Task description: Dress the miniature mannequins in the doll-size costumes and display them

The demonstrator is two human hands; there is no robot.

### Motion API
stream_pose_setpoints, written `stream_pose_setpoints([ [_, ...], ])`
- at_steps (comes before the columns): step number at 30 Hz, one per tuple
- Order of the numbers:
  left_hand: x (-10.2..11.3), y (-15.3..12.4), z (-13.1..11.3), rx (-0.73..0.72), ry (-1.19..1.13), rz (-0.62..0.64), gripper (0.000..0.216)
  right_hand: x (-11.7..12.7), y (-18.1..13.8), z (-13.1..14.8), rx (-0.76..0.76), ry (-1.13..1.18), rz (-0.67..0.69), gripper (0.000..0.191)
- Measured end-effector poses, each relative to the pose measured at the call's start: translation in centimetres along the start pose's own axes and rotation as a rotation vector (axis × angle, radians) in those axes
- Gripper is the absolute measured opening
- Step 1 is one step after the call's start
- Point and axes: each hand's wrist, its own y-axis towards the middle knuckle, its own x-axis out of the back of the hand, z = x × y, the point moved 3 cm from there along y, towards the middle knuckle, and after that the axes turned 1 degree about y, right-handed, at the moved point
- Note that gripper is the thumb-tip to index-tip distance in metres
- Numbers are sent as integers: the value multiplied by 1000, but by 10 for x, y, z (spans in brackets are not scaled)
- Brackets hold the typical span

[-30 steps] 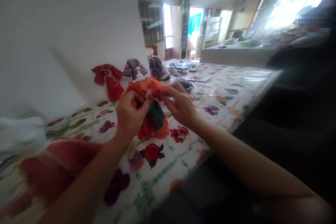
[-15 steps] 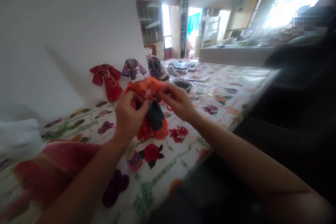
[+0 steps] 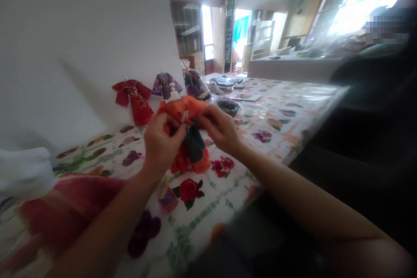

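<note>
A small orange doll dress point(image 3: 182, 108) with a dark green front panel stands on a white mannequin stand on the flowered tablecloth point(image 3: 260, 121). My left hand point(image 3: 161, 143) is closed, pinching the dress at its chest from the left. My right hand point(image 3: 220, 128) is closed too, pinching the orange cloth at the shoulder from the right. Both hands meet at the front of the dress, and the fingertips hide what lies between them.
A red doll robe point(image 3: 135, 97) and a purple one point(image 3: 166, 84) stand against the white wall. A wrapped dark doll garment point(image 3: 195, 84) stands behind. Red cloth point(image 3: 65, 208) and white cloth point(image 3: 26, 171) lie at the left. The table edge runs diagonally on the right.
Both hands stay on the orange dress with only small finger shifts; the right hand has drawn slightly closer to the left.
</note>
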Motion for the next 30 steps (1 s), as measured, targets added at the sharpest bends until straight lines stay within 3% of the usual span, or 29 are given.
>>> stream_pose_setpoints([
  [4, 0, 0, 0, 4, 0, -1, 20, -2, -2, -2, -31, -13, -8, 9],
  [12, 0, 0, -1, -8, 11, -8, 19, -2, -6, 4, 54, -115, -38, 10],
  [23, 0, -1, 0, 3, 8, -7, 20, -9, -8, 0, -24, -12, -26, 7],
  [30, -1, 0, 0, -6, -9, -3, 20, -1, -9, 6, 19, -134, -25, 11],
])
